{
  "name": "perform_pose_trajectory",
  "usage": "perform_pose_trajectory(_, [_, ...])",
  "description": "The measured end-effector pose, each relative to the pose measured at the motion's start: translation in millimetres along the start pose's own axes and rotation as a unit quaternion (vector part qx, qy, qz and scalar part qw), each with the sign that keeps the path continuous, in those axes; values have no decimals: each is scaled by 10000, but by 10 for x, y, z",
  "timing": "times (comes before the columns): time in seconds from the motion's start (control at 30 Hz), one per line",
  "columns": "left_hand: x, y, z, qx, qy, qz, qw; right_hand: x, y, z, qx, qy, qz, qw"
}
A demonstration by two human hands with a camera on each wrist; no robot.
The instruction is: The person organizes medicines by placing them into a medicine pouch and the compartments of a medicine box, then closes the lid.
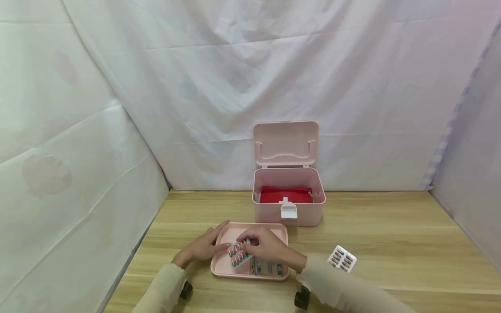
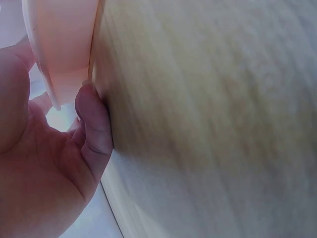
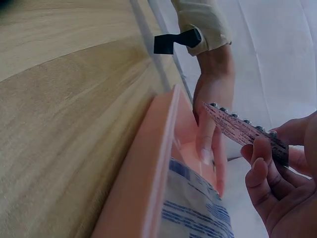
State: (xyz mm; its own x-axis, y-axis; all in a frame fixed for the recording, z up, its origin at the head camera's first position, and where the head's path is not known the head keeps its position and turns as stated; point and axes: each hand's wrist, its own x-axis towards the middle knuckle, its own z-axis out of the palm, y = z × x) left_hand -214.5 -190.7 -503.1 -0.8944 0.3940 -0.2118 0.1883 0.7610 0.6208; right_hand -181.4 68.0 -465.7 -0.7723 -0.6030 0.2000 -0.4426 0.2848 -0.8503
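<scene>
My right hand [image 1: 264,245] pinches a blister pack of red-and-dark capsules [image 1: 237,255], held tilted over the pink tray [image 1: 282,232]. In the right wrist view the printed back of that pack shows between thumb and fingers. At the tray's left side is my left hand [image 1: 203,245], fingers spread along the rim, thumb reaching over the inside. The left wrist view shows its little finger [image 2: 94,121] low beside the tray wall, at the tabletop. A clear packet with blue print [image 3: 193,203] lies in the tray, partly hidden by the right forearm.
Behind the tray stands an open pink box [image 1: 287,215], its lid raised, with a red zippered pouch [image 1: 285,195] inside. Another blister pack [image 1: 342,259] lies on the wooden table [image 1: 395,234] to the right. White cloth [image 1: 219,108] hangs around the table.
</scene>
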Motion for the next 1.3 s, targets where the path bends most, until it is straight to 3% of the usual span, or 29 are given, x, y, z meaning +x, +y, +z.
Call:
perform_pose_trajectory(0.53, [6,11,-9,-14,-48,17,10000,33,95,278,-627,-270,-98,9976])
perform_pose_trajectory(1.0, [2,0,-19,-32,-66,98,9999,41,96,357,-1210,-360,-275,9916])
perform_pose_trajectory(1.2, [10,-7,-6,-39,-31,80,10000,55,97,383,-1732,-455,-857,9801])
perform_pose_trajectory(1.3, [11,-4,0,-47,-27,72,10000,59,89,396,-2082,-423,-930,9727])
